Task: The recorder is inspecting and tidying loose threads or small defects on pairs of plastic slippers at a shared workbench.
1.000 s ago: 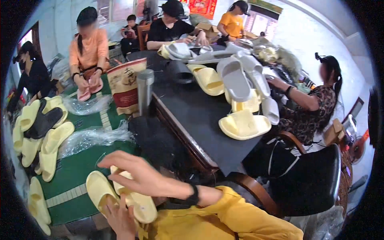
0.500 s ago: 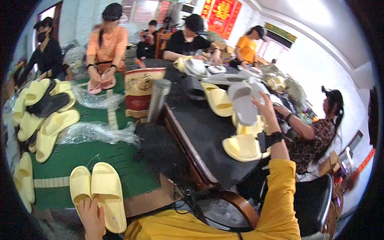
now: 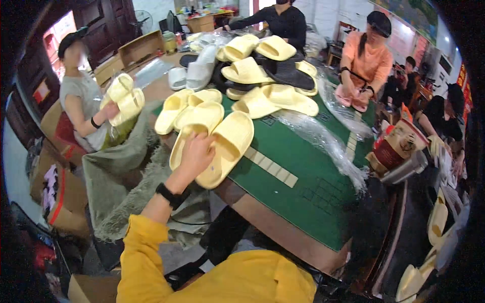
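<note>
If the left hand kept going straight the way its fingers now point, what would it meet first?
The left hand already rests on a pair of pale yellow slippers at the edge of the green mat. Pointing up the table, it would probably next reach the other yellow slippers just beyond, though depth is uncertain.

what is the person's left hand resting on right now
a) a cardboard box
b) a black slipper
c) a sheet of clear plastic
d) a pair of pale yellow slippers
d: the left hand lies on the pair of pale yellow slippers at the edge of the green table mat; the right hand is out of view.
</note>
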Demonstrator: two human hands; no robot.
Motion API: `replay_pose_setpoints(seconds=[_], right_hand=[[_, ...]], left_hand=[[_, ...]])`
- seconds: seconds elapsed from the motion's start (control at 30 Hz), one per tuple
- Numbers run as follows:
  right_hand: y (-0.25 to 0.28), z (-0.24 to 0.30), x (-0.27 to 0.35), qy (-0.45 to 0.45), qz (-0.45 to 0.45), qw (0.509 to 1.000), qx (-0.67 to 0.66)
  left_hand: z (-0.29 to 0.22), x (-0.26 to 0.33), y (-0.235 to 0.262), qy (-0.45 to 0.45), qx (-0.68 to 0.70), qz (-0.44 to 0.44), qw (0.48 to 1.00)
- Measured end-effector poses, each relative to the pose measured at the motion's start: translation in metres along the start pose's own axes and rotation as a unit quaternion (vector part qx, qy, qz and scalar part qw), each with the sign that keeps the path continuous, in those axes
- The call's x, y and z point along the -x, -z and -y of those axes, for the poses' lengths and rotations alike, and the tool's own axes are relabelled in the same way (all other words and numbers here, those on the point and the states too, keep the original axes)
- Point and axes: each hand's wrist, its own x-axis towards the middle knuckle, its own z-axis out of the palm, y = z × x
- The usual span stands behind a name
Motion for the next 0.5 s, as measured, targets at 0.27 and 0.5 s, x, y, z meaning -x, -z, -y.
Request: replay_pose_setpoints(seconds=[0.27, 0.5], right_hand=[[-0.059, 0.063, 0.033, -0.006, 0.107, 0.991, -0.075], [-0.059, 0.08, 0.035, -0.057, 0.117, 0.984, -0.121]], left_hand=[[0.109, -0.111, 0.004, 0.056, -0.042, -0.103, 0.992], [0.149, -0.123, -0.025, 0.105, 0.005, -0.088, 0.991]])
